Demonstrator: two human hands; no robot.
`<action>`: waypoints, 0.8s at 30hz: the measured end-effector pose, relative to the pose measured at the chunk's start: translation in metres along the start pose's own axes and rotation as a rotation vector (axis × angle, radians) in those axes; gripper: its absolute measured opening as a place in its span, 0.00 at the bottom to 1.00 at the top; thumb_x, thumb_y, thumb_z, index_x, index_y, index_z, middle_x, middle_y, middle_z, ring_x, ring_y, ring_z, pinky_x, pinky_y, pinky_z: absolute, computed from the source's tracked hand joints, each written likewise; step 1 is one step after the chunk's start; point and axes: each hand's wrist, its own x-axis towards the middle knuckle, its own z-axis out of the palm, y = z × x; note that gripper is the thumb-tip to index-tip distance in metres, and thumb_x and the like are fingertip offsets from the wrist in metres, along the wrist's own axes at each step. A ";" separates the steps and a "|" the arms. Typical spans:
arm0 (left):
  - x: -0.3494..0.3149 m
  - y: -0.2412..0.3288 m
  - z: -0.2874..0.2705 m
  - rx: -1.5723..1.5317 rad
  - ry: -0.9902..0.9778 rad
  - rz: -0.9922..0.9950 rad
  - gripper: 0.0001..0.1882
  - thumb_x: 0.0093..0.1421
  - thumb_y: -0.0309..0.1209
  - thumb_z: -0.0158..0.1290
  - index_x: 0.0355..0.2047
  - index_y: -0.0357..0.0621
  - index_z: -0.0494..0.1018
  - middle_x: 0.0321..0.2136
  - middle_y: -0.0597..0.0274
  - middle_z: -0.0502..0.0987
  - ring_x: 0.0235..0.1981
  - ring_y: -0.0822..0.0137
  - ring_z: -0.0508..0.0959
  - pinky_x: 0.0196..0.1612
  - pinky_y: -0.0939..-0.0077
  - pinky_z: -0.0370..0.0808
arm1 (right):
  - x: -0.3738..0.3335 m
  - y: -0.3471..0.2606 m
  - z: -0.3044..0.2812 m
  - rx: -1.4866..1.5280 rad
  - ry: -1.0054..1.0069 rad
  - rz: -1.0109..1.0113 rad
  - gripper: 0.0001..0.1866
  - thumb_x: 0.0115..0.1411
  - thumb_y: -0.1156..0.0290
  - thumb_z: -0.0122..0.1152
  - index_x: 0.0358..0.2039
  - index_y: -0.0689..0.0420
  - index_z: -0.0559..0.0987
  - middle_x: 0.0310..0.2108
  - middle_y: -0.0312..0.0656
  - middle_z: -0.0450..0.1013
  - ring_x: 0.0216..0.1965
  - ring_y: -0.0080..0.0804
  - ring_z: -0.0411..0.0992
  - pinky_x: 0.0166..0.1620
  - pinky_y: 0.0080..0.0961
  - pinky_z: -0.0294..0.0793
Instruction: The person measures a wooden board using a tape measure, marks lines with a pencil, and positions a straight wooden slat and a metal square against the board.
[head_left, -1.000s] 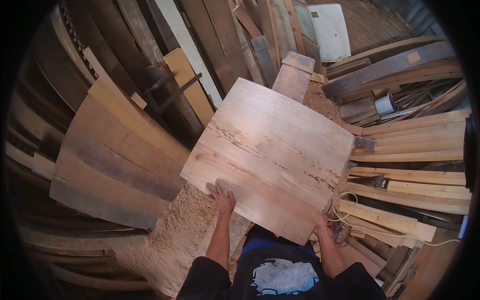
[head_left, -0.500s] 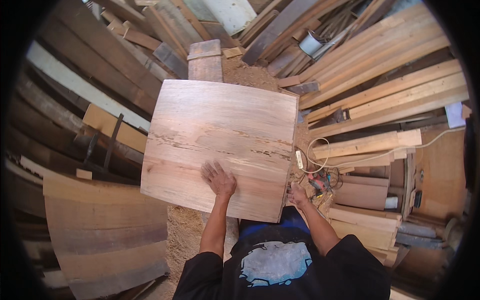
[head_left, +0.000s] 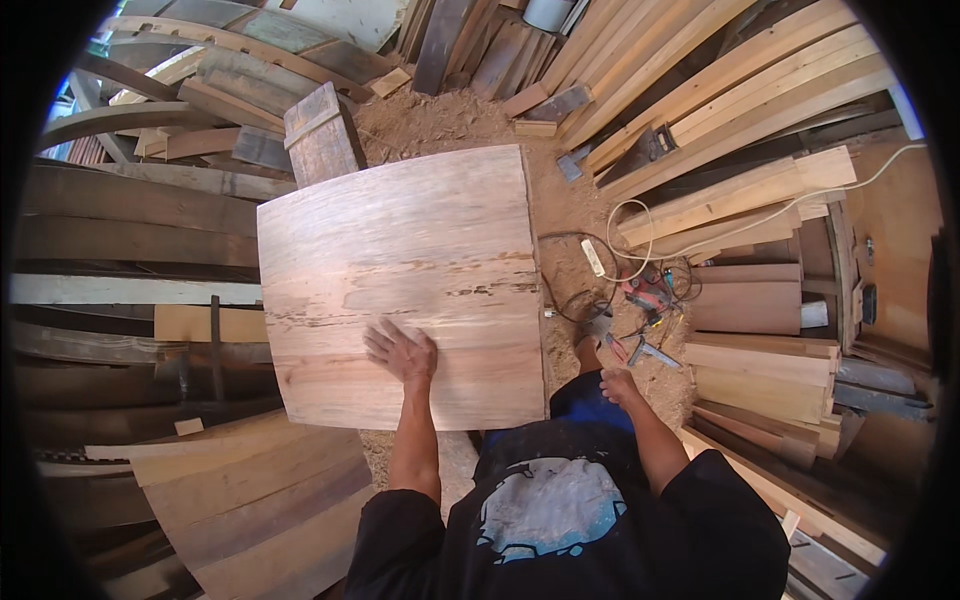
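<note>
A broad, pale wooden panel with dark, pitted streaks lies in front of me, resting partly on a thick wooden beam. On its near half my left hand lies flat, fingers spread and slightly blurred. My right hand is off the panel's right edge, beside my leg, with its fingers curled closed. Whatever it may hold is hidden. Just beyond it on the ground are a small red-and-grey item and a blue-grey metal tool.
A red corded power tool sits on the sawdust floor, near a white power strip and a looped pale cable. Stacked planks line the right side. More boards and a joined wooden panel lie at left.
The view has swung to the right. My right hand has left the panel's right edge and moved away from it; my left hand still lies on the panel.
</note>
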 end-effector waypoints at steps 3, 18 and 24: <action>0.001 0.020 0.006 0.052 -0.031 -0.012 0.46 0.64 0.51 0.45 0.77 0.48 0.41 0.74 0.30 0.38 0.75 0.32 0.37 0.72 0.33 0.35 | 0.047 0.000 -0.020 -0.244 -0.066 -0.208 0.18 0.68 0.56 0.58 0.43 0.59 0.80 0.34 0.40 0.79 0.25 0.26 0.74 0.27 0.28 0.72; 0.061 0.018 0.036 0.227 0.025 -0.512 0.38 0.72 0.57 0.36 0.77 0.65 0.42 0.74 0.37 0.46 0.72 0.35 0.52 0.69 0.38 0.52 | 0.141 0.031 -0.149 -0.541 0.030 -0.432 0.22 0.64 0.55 0.54 0.42 0.63 0.82 0.41 0.55 0.80 0.45 0.52 0.78 0.51 0.40 0.76; 0.050 -0.017 0.020 0.278 0.116 -0.445 0.34 0.74 0.54 0.32 0.76 0.59 0.47 0.70 0.37 0.55 0.67 0.36 0.61 0.67 0.41 0.57 | 0.178 0.066 -0.157 -0.449 0.054 -0.029 0.24 0.65 0.52 0.54 0.44 0.62 0.83 0.46 0.58 0.79 0.50 0.55 0.77 0.54 0.41 0.75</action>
